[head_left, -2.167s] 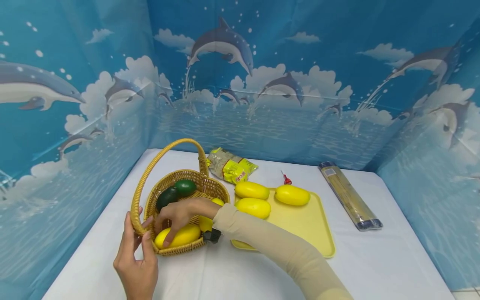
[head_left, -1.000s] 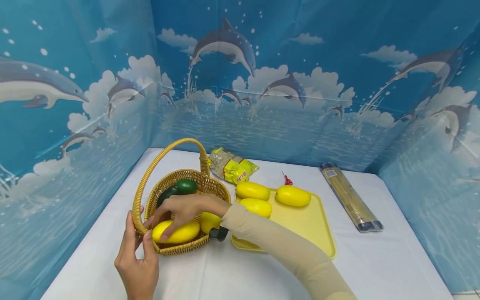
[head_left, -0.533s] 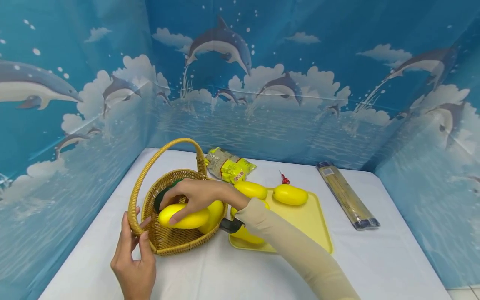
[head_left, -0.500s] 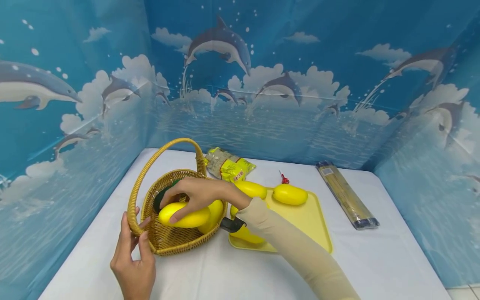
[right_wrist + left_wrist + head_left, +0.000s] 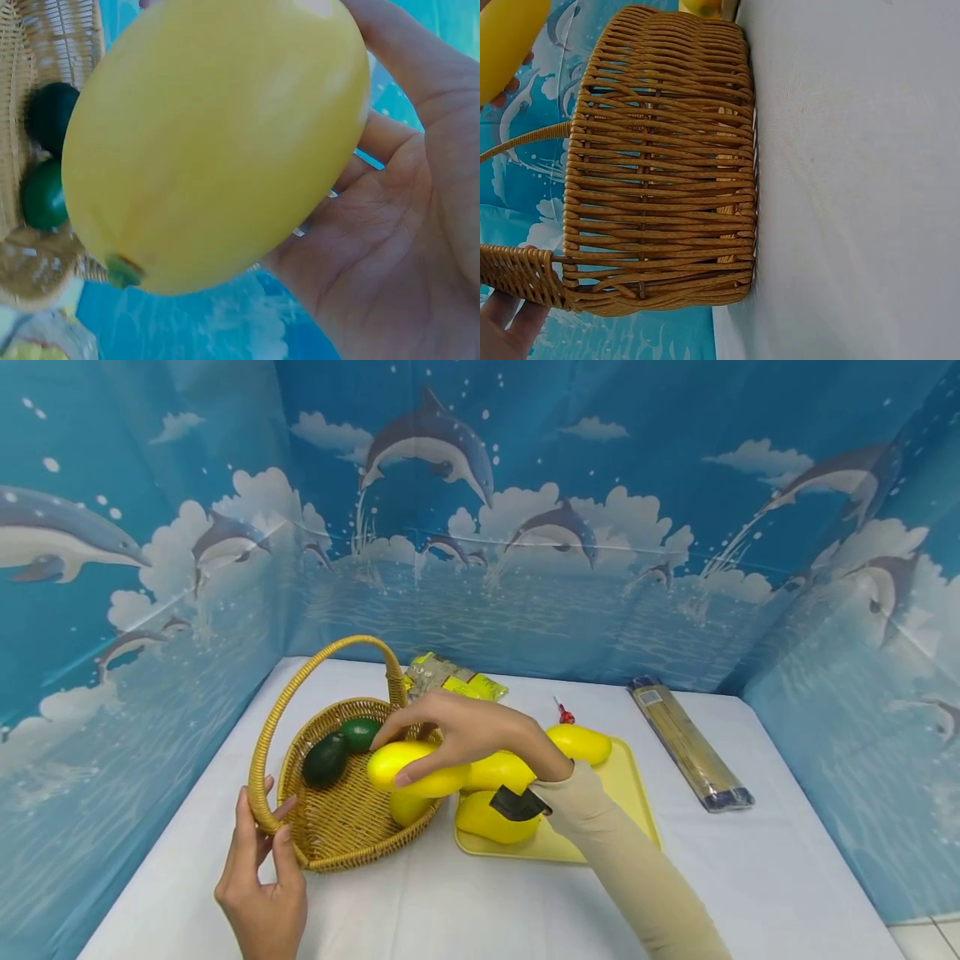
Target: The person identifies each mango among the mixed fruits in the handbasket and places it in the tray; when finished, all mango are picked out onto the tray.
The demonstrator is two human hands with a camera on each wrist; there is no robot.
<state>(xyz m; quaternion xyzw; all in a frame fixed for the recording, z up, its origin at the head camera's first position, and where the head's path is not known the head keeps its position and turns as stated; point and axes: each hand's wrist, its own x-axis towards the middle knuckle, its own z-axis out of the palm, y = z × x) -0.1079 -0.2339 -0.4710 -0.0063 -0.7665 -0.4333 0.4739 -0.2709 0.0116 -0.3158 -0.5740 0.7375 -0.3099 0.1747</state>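
Observation:
In the head view my left hand pinches the foot of the handle on a wicker basket. The left wrist view shows the woven outer wall and those fingers at the handle's foot. My right hand grips a yellow mango above the basket's right rim. Seen from the right wrist, the held mango has a small green stem end and lies between thumb and fingers. Two dark green avocados rest at the basket's back left; another yellow mango sits at its right, partly hidden beneath the held one.
Right of the basket, a yellow tray carries several mangoes, partly covered by my right arm. Behind are a yellow-and-clear bag and a small red-wrapped lollipop. A long packet of thin sticks lies at the right.
My right hand has lifted the mango from the basket's front left and carried it up and right, exposing the avocados. My left hand keeps its hold on the handle's foot.

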